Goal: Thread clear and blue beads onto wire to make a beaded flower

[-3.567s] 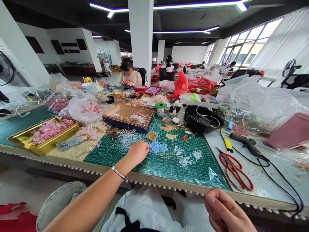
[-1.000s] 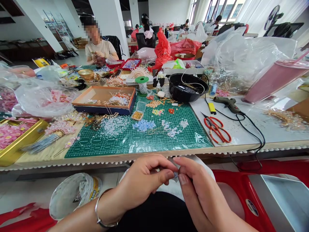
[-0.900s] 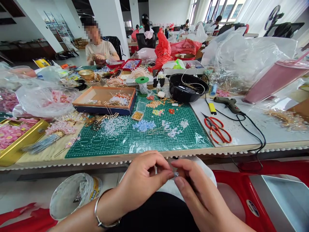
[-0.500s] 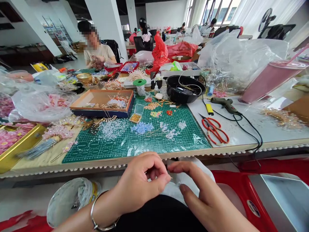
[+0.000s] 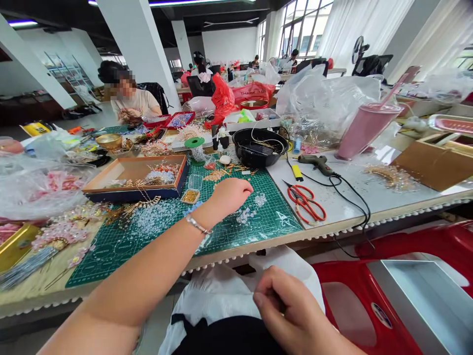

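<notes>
My left hand (image 5: 229, 196), with a bracelet on its wrist, reaches over the green cutting mat (image 5: 275, 232). Its fingers are curled closed and hide whatever they hold or touch. Small clear flower beads (image 5: 247, 215) lie just in front of it, and a second little pile of clear beads (image 5: 260, 199) is to its right. Partly covered by my wrist are blue beads (image 5: 192, 209). Over my lap, below the table edge, my right hand (image 5: 290, 303) is closed with thumb and fingertips together; anything inside is too small or hidden to make out.
Red-handled scissors (image 5: 306, 203) and a glue gun (image 5: 318, 164) with its cord lie at the right. Behind the mat stand a black bowl (image 5: 258, 150) and an open box (image 5: 135, 177). A pink cup (image 5: 364, 130) stands farther right. Across the table sits a person (image 5: 135, 101).
My left hand has moved from beside the right hand, up and forward over the mat. My right hand has drawn its fingers together over my lap. The view has shifted to the right.
</notes>
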`<state>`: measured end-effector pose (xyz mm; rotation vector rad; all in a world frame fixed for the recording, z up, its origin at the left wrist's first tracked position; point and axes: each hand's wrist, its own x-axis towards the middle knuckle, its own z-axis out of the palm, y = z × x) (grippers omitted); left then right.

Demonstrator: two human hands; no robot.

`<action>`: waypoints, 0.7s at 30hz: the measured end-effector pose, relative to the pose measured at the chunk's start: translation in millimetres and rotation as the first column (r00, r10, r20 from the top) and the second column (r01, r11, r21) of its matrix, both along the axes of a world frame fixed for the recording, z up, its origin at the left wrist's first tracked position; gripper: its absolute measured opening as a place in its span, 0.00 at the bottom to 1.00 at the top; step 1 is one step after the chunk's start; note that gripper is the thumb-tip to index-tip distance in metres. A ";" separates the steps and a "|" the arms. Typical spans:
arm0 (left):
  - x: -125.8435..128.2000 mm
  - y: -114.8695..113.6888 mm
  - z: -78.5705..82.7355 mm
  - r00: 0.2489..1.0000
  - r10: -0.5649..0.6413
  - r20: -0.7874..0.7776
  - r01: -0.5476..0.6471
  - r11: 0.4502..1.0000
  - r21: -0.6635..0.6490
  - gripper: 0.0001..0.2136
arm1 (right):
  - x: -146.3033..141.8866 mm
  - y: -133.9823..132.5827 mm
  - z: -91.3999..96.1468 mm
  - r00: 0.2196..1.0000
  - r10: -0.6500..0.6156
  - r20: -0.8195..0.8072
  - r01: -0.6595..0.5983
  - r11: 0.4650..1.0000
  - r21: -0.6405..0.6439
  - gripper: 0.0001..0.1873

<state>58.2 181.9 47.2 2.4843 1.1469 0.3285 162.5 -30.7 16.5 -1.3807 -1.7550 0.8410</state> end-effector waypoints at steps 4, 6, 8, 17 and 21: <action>39.1 29.5 -27.4 0.987 -0.070 -0.146 0.067 0.997 -0.026 0.10 | 2.6 5.4 1.0 0.999 0.033 -0.020 -0.033 0.999 -0.001 0.09; 49.9 33.8 -39.6 0.978 -0.093 -0.187 0.088 0.995 -0.037 0.13 | 6.6 8.0 0.3 0.999 0.024 -0.034 -0.025 0.999 -0.037 0.09; 55.0 36.4 -49.2 0.970 -0.110 -0.214 0.103 0.994 -0.046 0.13 | 10.8 10.1 -1.2 0.999 0.019 -0.040 -0.021 0.997 -0.068 0.08; 48.7 46.5 -69.2 0.961 -0.112 -0.254 0.095 0.992 -0.078 0.13 | 16.6 16.5 -9.9 0.999 0.034 -0.019 -0.036 0.994 -0.105 0.08; 45.1 47.2 -68.8 0.975 -0.064 -0.212 0.037 0.991 -0.130 0.13 | 17.2 15.6 -10.9 0.999 0.034 -0.024 -0.037 0.991 -0.131 0.08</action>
